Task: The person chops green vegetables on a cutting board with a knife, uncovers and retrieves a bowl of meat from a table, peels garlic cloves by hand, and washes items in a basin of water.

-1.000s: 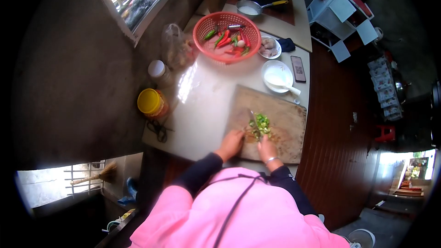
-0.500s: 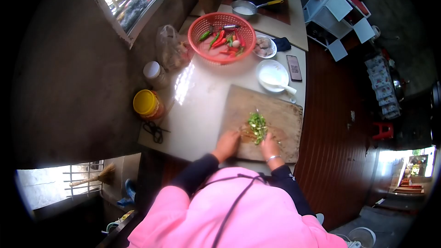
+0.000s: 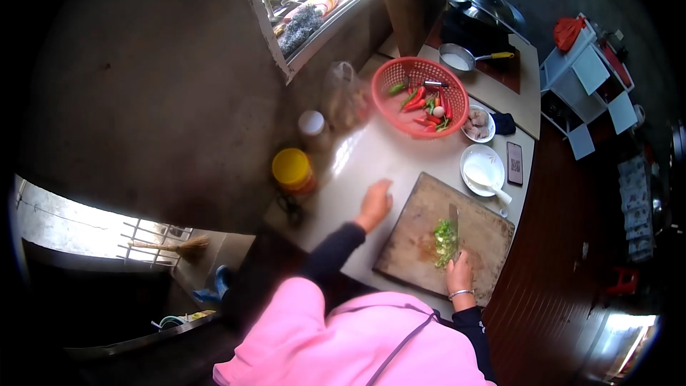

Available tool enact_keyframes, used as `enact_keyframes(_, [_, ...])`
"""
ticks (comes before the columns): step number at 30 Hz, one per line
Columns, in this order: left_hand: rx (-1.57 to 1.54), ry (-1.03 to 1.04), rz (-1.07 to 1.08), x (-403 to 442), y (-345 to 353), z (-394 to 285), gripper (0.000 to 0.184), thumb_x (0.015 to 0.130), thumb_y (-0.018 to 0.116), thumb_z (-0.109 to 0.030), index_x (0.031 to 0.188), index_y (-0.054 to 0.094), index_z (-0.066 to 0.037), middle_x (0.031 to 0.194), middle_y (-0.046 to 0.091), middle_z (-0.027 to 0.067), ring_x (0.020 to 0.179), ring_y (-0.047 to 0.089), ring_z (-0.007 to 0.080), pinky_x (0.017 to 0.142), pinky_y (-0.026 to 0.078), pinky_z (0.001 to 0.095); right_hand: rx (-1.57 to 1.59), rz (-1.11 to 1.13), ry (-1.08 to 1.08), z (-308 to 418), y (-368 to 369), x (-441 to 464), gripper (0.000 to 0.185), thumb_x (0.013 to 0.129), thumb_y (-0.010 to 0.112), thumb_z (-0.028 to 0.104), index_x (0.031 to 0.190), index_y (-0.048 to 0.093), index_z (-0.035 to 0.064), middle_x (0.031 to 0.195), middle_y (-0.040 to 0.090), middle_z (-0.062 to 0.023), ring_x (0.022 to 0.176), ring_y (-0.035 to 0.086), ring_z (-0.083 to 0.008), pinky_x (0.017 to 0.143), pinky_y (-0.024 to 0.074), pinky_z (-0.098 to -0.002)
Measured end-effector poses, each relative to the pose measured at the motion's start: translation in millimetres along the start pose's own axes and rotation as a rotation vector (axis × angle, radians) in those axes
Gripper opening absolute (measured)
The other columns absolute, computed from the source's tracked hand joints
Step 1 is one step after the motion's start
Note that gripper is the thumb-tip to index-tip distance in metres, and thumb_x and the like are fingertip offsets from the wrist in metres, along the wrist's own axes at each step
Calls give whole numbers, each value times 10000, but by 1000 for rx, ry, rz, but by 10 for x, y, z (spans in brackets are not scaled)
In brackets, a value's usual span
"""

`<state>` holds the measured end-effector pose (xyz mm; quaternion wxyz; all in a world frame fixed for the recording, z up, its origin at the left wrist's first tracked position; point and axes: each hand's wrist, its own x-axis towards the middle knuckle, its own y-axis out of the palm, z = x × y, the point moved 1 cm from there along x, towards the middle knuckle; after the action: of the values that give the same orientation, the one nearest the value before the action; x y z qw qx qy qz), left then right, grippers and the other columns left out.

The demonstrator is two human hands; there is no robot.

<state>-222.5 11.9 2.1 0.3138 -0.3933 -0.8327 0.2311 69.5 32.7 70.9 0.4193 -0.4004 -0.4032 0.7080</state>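
Note:
My right hand point(image 3: 459, 271) grips a kitchen knife point(image 3: 454, 220), its blade lying along a small heap of chopped green pepper point(image 3: 444, 241). Both rest on a wooden cutting board point(image 3: 407, 236), which is stained near the heap. Off the board's left edge, my left hand point(image 3: 376, 205) is over the white table with its fingers stretched out and nothing in it. Beyond the board stands a red plastic basket point(image 3: 384, 109) with red and green chili peppers point(image 3: 416, 102) in it.
A white bowl point(image 3: 469, 179) with a white-handled spoon, a phone point(image 3: 514, 163) and a bowl of pale meat pieces point(image 3: 477, 126) line the table's right side. A yellow-lidded jar point(image 3: 291, 169), a white-lidded jar point(image 3: 311, 123) and a plastic bag point(image 3: 346, 96) stand left. A small pan point(image 3: 457, 59) sits farther back.
My left hand has left the board and moved forward and left over the table. The right hand stays at the chopped pepper with the knife. The whole view has shifted.

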Motion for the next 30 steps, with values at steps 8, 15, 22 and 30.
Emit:
enact_keyframes(8, [444,-149,-197,1615,-670,631,483,620,632,-59,1056,427,-26,1109,410,156,971,463,344,808,418,396,-70,109,5,31,264,20,304,770,533,154,988,374,12,787,559,-265,689,546,-424,593,431,-492])
enact_keyframes(15, [495,-258,-279,2424,-904,949,797,611,649,-49,1284,223,-19,1329,231,181,1129,375,365,906,383,382,-79,109,33,19,298,55,315,787,490,183,1037,374,32,734,569,-245,645,554,-410,569,430,-494])
enact_keyframes(22, [393,-486,-36,2597,-875,1175,411,724,539,-125,1119,445,-62,881,590,216,851,558,376,758,441,435,45,29,34,195,56,-14,358,782,502,165,1085,359,40,695,564,-252,636,534,-436,565,411,-513])
enact_keyframes(30, [124,-179,-249,2457,-1036,1204,199,784,417,-129,840,588,-44,798,579,217,780,557,376,684,437,412,-66,24,25,75,417,11,362,778,508,163,1079,357,32,687,561,-246,640,547,-417,560,420,-496])
